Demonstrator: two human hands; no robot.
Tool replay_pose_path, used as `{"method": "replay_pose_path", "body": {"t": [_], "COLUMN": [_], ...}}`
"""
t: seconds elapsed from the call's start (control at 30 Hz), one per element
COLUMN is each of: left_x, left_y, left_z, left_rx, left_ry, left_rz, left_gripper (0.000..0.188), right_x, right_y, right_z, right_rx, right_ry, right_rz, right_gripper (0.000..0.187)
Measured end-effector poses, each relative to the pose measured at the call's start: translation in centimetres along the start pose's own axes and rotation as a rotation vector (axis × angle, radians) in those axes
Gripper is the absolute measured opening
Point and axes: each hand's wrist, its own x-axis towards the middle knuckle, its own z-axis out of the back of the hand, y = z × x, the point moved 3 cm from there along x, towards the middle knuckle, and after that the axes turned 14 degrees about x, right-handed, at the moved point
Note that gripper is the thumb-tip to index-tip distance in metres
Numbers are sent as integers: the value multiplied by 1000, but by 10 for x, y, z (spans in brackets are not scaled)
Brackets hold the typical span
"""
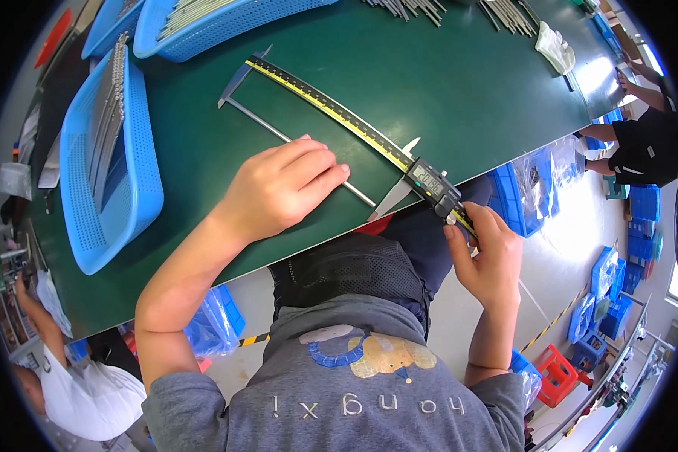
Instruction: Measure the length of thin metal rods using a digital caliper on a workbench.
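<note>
A long digital caliper (339,114) with a yellow-edged scale lies slantwise over the green table. Between its jaws runs a thin metal rod (258,120), one end by the far-left fixed jaw and the other near the sliding jaw (392,199). My left hand (285,183) is closed around the middle of the rod, fingers curled over it. At the table's front edge, my right hand (484,252) grips the near end of the caliper, just beyond its display (429,179), with the thumb by the small roller knob.
On the left stands a blue basket (145,169) with long metal rods (109,124); another blue basket (203,39) of rods sits behind it. More rods (410,7) and a white glove (555,48) lie at the far side. People work at left and right.
</note>
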Motion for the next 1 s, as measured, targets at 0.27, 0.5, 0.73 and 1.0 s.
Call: {"method": "replay_pose_path", "body": {"t": [0.27,0.5,0.73,1.0], "left_x": [1,1,3,4], "left_y": [0,6,8,8], "left_z": [0,3,5,2], "left_rx": [-13,-27,-60,-89], "left_ry": [28,56,53,54], "left_rz": [-4,-13,17,29], "left_gripper": [23,26,32,31], "right_x": [-2,-1,-1,-1], "right_y": [-1,-2,0,-4], "right_z": [-3,-7,-7,-6], "right_rx": [-15,-32,-16,-21], "right_ry": [-27,-36,-23,-24], "right_rz": [-66,-34,-58,-65], "right_gripper": [28,31,33,39]}}
